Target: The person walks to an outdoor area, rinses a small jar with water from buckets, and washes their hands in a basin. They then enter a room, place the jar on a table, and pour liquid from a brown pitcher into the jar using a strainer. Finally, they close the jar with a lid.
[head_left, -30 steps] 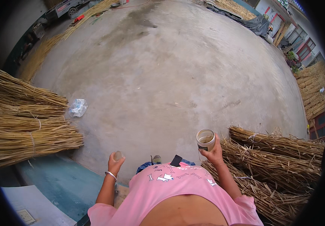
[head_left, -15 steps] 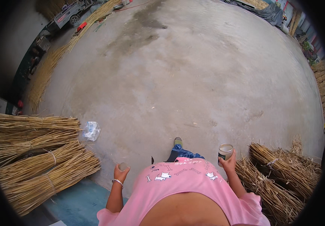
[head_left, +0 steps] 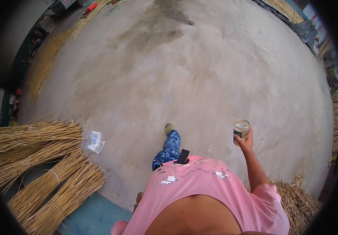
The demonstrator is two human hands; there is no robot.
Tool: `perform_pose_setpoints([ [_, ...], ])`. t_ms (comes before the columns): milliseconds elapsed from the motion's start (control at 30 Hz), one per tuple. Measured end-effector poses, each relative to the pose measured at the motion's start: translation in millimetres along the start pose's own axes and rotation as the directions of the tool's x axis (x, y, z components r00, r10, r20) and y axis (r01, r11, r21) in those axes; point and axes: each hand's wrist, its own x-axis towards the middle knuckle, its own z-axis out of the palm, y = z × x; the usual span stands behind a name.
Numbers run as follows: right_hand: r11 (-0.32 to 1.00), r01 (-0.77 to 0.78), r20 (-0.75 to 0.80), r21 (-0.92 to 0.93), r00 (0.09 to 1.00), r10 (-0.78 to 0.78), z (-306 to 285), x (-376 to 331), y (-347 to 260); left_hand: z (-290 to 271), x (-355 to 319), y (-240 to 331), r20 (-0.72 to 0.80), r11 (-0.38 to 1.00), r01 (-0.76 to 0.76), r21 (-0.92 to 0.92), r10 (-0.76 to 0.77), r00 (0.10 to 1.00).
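In my right hand is a clear glass jar with a dark green label, its wide mouth uncovered. The fingers wrap round its right side and the thumb lies across the front, over the concrete floor. Most of my left hand is covered by the pink shirt. Only a sliver of that hand shows at the shirt's left edge, so its fingers and anything in them are hidden. A leg in blue patterned trousers reaches forward, with a greenish shoe on the floor.
Tied bundles of dry stalks lie at the left on a blue-green surface. Next to them is a crumpled clear plastic bag. More stalks lie at the lower right. Loose straw runs along the left wall.
My right hand has moved forward with the jar. My left hand, which held a small round pale thing, has swung back behind the shirt. A leg has stepped forward; the view has shifted.
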Motion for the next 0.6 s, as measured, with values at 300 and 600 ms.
perform_pose_setpoints([
  [300,0.99,-0.136,-0.02,0.044,0.99,0.136,48,121,-87,-22,115,316,0.003,0.884,-0.413,0.218,0.423,0.906],
  [600,0.938,-0.342,0.085,0.053,0.938,0.337,125,229,-96,-43,156,632,-0.102,0.732,-0.642,0.226,0.674,0.732],
])
